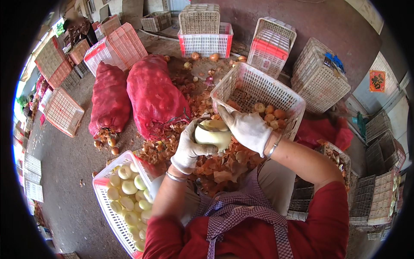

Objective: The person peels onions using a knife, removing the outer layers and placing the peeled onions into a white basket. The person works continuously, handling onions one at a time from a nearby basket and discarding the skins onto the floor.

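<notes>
My left hand point(193, 145), in a whitish work glove, holds a large pale onion point(212, 135) whose top is partly cut or peeled away. Close on the onion's right side is my right hand point(247, 129), gloved too, its forefinger stretched toward the rim of a plastic crate point(258, 73); whether it holds a small tool is hidden. Inside that crate lie small unpeeled onions point(270, 115). Peeled onions point(129, 187) fill much of a white and red plastic crate point(111, 215) at lower left. Brown onion skins point(226, 168) are heaped below my hands.
Two red mesh sacks of onions point(155, 94) point(110, 97) stand ahead to the left. Stacked crates point(205, 42) point(318, 77) line the wall. Loose onions point(213, 57) lie on the floor. A crate of skins point(336, 155) is at my right. A person point(79, 29) is at far upper left.
</notes>
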A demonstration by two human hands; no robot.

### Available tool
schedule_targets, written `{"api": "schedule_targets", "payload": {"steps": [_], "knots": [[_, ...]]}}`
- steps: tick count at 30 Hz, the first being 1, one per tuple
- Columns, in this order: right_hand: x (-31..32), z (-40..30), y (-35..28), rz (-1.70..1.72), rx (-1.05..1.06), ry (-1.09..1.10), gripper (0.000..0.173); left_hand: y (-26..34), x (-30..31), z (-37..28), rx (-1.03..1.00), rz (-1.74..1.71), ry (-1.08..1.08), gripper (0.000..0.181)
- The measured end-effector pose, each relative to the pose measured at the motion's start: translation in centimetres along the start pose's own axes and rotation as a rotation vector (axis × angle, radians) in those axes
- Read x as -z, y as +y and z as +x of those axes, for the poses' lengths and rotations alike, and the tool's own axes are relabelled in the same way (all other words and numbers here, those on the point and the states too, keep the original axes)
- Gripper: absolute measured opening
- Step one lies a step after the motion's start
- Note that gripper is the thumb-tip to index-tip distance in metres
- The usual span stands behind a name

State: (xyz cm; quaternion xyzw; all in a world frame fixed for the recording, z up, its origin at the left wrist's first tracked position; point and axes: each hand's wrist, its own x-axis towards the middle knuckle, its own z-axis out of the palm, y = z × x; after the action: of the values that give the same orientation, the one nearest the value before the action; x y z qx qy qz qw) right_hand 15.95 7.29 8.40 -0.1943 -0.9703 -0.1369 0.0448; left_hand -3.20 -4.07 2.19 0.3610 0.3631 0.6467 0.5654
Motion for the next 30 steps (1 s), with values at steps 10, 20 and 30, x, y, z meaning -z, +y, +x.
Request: {"api": "schedule_targets", "payload": {"steps": [10, 20, 30], "knots": [[-0.6, -0.8, 2.0, -0.128, 0.079, -0.063, 0.061, -0.2, 0.3, 0.0, 0.087, -0.093, -0.11, 0.102], [-4.4, -0.1, 4.5, 0.04, -0.026, -0.057, 0.082, -0.1, -0.4, -0.4, 0.158, -0.108, -0.185, 0.102], [-5.2, -0.6, 2.3, 0.771, -0.295, 0.225, 0.03, -0.3, -0.3, 0.0, -0.116, -0.115, -0.058, 0.112]]}}
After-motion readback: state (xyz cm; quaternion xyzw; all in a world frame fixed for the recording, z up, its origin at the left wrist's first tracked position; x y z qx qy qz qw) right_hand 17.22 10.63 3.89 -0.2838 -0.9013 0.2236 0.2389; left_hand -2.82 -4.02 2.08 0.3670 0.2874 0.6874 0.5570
